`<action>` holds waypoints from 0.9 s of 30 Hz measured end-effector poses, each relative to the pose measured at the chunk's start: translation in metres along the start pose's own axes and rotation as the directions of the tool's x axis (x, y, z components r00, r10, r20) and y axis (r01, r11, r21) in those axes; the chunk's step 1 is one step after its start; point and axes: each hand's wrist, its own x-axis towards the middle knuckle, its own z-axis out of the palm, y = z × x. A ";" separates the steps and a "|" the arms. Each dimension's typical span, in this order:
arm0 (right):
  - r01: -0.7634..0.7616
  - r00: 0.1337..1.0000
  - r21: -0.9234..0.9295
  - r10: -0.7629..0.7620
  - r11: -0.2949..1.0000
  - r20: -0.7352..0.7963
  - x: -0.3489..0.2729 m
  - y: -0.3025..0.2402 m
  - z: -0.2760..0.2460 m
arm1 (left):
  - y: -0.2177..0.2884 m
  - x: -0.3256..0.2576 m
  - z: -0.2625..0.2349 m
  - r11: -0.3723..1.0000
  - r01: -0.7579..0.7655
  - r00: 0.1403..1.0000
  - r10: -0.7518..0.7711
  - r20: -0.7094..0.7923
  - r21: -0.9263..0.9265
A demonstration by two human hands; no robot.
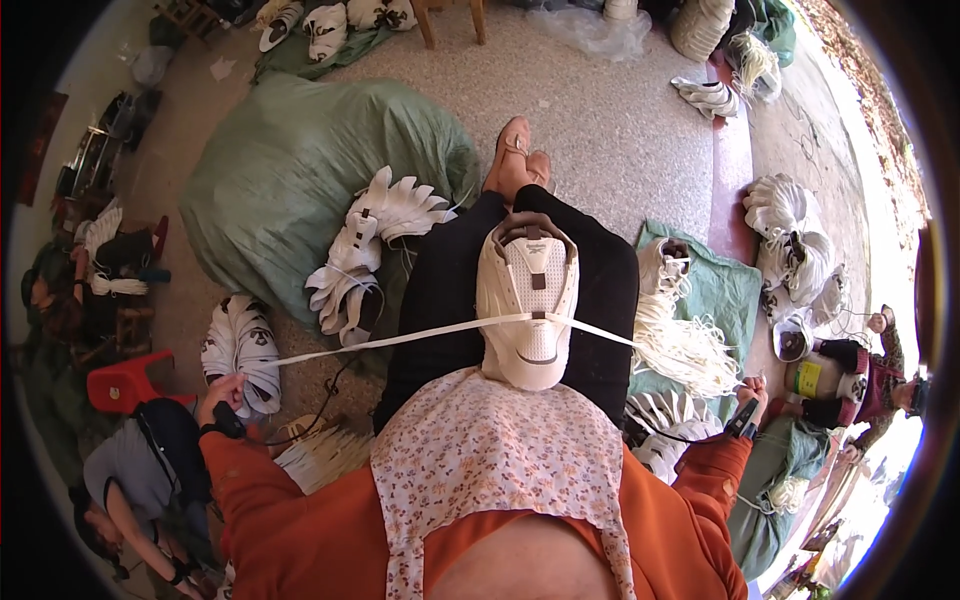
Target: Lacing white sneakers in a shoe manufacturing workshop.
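A cream shoe upper [530, 275] with a perforated tongue rests on my lap, its toe toward me. A flat cream shoelace [400, 340] runs through the front of its lacing area and stretches out to both sides. My left hand [225, 392], far out to the left, is closed on one end of the lace. Out at the right, my right hand [752, 392] is pinched closed; the lace runs toward it over a pile of loose laces, where its end is hard to make out.
White shoe uppers [345, 260] lie by a large green sack [310, 180] at left. At right, a bundle of loose laces [690, 350] sits on green cloth [735, 290], with stacked uppers [790, 230] beyond. A red stool [125, 380] and other people are at the sides.
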 end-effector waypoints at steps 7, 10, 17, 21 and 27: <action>0.028 0.986 0.147 -0.004 0.989 -0.164 0.021 -0.048 -0.001 | -0.044 0.007 -0.019 0.978 -0.100 0.985 0.070 -0.160 -0.185; 0.019 0.955 0.113 0.016 0.993 -0.297 0.001 -0.014 0.007 | -0.012 0.016 -0.019 0.957 -0.180 0.944 0.102 -0.314 -0.229; 0.072 0.984 -0.097 -0.086 0.993 -0.153 -0.015 -0.038 0.034 | 0.015 0.072 0.007 0.584 -0.492 0.868 0.385 -0.313 -0.645; 0.099 0.941 0.026 -0.086 0.995 -0.327 -0.013 0.001 0.075 | 0.029 0.062 -0.084 0.449 -0.499 0.808 0.551 -0.210 -0.741; -0.149 0.975 -0.076 0.133 0.986 -0.180 -0.004 0.053 0.083 | 0.076 0.034 -0.130 0.633 -0.774 0.434 0.560 -0.706 0.027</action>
